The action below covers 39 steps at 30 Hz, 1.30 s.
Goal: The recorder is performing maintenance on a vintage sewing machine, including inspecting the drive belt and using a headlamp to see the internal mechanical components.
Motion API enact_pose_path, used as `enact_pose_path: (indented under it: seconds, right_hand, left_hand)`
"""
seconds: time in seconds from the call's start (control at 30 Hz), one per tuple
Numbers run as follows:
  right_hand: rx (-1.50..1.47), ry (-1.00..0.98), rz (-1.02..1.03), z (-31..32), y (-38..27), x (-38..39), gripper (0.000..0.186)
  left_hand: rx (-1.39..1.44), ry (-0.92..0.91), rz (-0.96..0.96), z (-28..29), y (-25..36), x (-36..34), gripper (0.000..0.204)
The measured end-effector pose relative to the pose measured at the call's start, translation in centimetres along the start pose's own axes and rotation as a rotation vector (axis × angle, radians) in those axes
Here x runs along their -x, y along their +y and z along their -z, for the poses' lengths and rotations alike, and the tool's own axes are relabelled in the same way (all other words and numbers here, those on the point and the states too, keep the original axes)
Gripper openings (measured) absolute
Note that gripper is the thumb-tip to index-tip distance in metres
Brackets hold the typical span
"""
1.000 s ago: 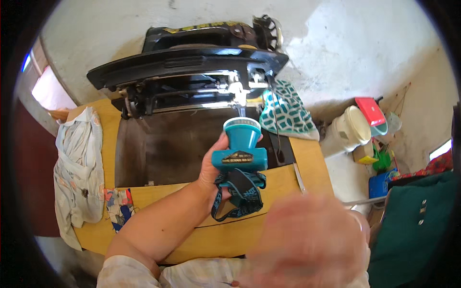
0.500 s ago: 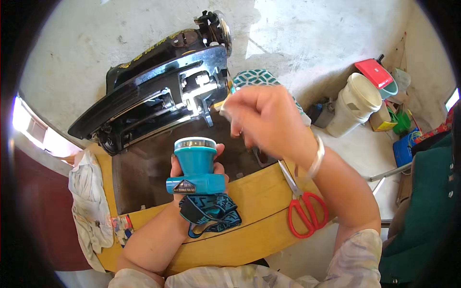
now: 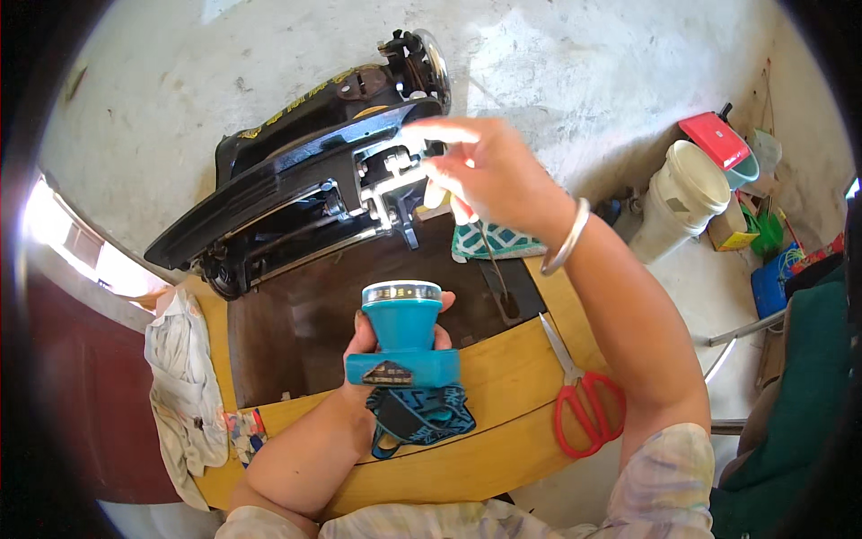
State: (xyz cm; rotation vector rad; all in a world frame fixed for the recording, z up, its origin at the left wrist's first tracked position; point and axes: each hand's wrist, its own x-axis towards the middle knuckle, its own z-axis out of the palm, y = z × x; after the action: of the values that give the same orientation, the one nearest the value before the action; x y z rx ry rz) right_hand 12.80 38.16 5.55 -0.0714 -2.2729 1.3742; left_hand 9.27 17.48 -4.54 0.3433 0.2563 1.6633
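Observation:
My left hand [image 3: 361,340] is wrapped round a teal headlamp [image 3: 401,328], its silver-rimmed lens end facing up. A black-and-blue patterned strap [image 3: 422,418] hangs bunched below the lamp. Behind it, a black sewing machine [image 3: 296,193] is tipped back on its hinges, showing the metal shafts and levers of its underside. My right hand [image 3: 498,166] is raised at the right end of that underside, index finger stretched out and thumb apart from it. Nothing shows in its fingers, which are slightly blurred; whether they touch the machine I cannot tell.
Red-handled scissors [image 3: 588,413] lie on the yellow wooden table [image 3: 422,476], right of the dark recess. A teal-and-white patterned cloth [image 3: 494,242] sits beyond. White cloth [image 3: 184,386] drapes over the left edge. Buckets [image 3: 687,193] stand on the floor at right.
My right hand has moved left to the machine's underside, its index finger now extended. The whole view has shifted slightly; my left hand still holds the headlamp.

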Motion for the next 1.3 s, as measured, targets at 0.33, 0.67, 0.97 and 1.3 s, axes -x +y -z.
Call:
enact_pose_path:
  seconds: [0.33,0.67,0.97,1.3]
  right_hand:
    - [0.248,-0.066,-0.04,-0.5,0.7,0.9,0.038]
    - [-0.63,-0.267,-0.316,-0.9,-0.2,2.2,0.055]
    - [0.582,0.011,0.271,-0.5,1.4,0.6,0.038]
    - [0.935,-0.116,0.388,-0.6,-0.3,-0.1,0.048]
  left_hand:
    - [-0.001,0.013,0.013,0.4,0.0,-0.4,0.089]
    - [-0.007,-0.021,-0.007,0.3,0.2,-0.3,0.085]
    - [-0.039,0.069,0.06,-0.4,0.3,-0.1,0.07]
    - [-0.101,0.155,0.018,-1.1,0.4,0.3,0.08]
